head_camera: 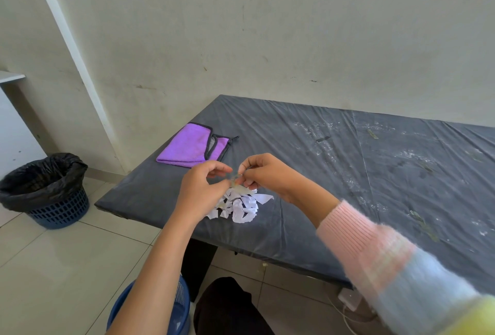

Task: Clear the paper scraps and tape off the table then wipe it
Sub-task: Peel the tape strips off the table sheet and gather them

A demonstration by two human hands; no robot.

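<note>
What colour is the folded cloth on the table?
Purple with dark edging, clear in the head view: cloth.

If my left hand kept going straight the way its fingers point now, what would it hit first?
Most likely the right hand: the left hand points rightward at it, both pinching a small tape piece above the paper scraps. Depth is hard to judge.

The left hand [199, 190] covers part of the paper scraps [239, 204]; the table [348, 174] runs off right — the blurred sleeve [388, 267] too.
</note>
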